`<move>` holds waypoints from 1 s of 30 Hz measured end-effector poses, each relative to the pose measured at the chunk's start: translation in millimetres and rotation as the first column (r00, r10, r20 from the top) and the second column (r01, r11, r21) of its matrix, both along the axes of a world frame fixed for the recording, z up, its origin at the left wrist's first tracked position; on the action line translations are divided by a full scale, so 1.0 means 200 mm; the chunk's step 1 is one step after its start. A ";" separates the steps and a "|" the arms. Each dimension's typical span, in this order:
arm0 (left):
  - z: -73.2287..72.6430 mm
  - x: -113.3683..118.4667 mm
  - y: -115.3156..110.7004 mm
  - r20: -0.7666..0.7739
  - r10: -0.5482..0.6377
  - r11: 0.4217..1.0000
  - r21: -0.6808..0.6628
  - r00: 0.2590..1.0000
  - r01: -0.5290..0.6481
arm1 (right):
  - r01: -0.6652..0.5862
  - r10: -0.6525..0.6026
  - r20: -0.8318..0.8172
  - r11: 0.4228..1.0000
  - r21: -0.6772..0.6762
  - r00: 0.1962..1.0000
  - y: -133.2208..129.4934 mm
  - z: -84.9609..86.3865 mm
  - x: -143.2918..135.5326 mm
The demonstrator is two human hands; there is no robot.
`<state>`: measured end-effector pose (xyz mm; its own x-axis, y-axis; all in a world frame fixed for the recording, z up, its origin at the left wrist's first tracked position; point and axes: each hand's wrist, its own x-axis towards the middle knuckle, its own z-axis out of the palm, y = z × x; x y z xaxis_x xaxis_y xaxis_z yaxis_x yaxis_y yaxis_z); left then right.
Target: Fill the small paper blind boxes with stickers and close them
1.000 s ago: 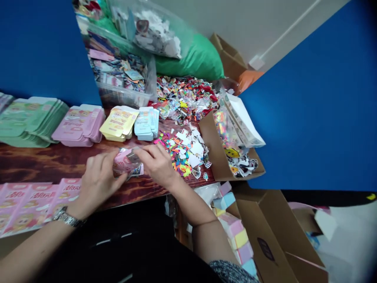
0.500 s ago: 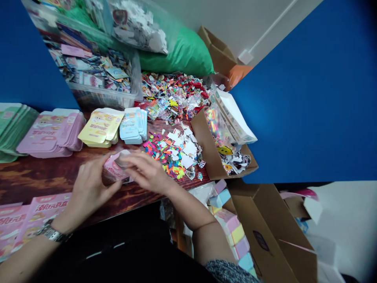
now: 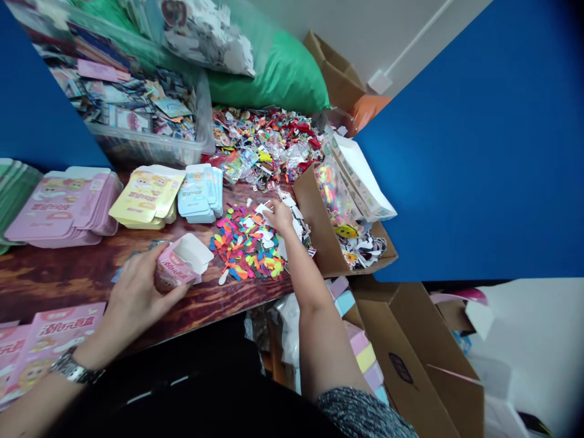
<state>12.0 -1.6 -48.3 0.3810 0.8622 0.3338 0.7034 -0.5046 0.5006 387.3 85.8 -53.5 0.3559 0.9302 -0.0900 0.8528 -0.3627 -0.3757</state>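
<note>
1. Head view, between eight and nine o'clock of the picture's centre: pink box (image 3: 171,271), at the table (image 3: 55,267), contact with the wood not clear. Gripped in the left hand (image 3: 137,292), between thumb and fingers, mouth facing about one o'clock, white flap (image 3: 202,255) sticking out.
2. Between two and three o'clock from the box: right hand (image 3: 279,216), fingers bent down at the white cut-outs (image 3: 298,226). Cannot tell whether pinching one.
3. Handling of the box, as a judgement: probably thin card, so light, fairly stiff along the edges, easily dented, perhaps slightly slick. Best held lightly by opposite walls near the base, clear of mouth and flap.
4. Cut-outs: likely thin, flat and almost weightless; best taken singly by an edge.
5. At three o'clock from the box: colourful pieces (image 3: 246,246), seemingly soft. At one: blue stack (image 3: 197,193). At eleven: yellow stack (image 3: 146,194).
</note>
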 end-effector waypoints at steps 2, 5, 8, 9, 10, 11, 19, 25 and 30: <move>-0.01 0.00 0.01 0.003 -0.004 1.000 -0.011 1.000 0.004 | -0.031 0.033 -0.033 0.998 0.054 0.999 -0.01 0.03 0.01; -0.02 0.00 0.01 -0.005 -0.011 1.000 -0.011 1.000 0.011 | -0.081 0.093 -0.084 0.988 0.133 0.992 -0.05 0.07 0.00; -0.03 0.01 0.02 -0.013 -0.025 0.999 -0.023 1.000 0.025 | -0.187 0.198 -0.133 0.978 0.092 0.971 -0.09 0.08 -0.06; -0.03 0.02 0.02 -0.011 -0.035 0.999 -0.029 0.999 0.034 | -0.232 0.236 -0.137 0.972 0.045 0.962 -0.11 0.06 -0.09; -0.03 0.03 0.02 -0.008 -0.047 0.998 -0.036 0.999 0.047 | -0.271 0.267 -0.134 0.963 -0.007 0.954 -0.12 0.05 -0.12; -0.03 0.04 0.02 -0.006 -0.058 0.997 -0.043 0.998 0.057 | -0.298 0.290 -0.126 0.953 -0.054 0.949 -0.13 0.03 -0.14; -0.02 0.07 0.03 -0.008 -0.087 0.995 -0.051 0.996 0.087 | -0.318 0.314 -0.058 0.944 -0.087 0.948 -0.15 0.05 -0.17; -0.01 0.07 0.02 -0.011 -0.082 0.996 -0.045 0.997 0.082 | -0.309 0.306 -0.077 0.950 -0.036 0.949 -0.21 0.16 -0.15; -0.01 0.07 0.02 -0.015 -0.095 0.995 -0.004 0.995 0.095 | -0.405 0.413 -0.022 0.878 -0.255 0.910 -0.28 0.10 -0.25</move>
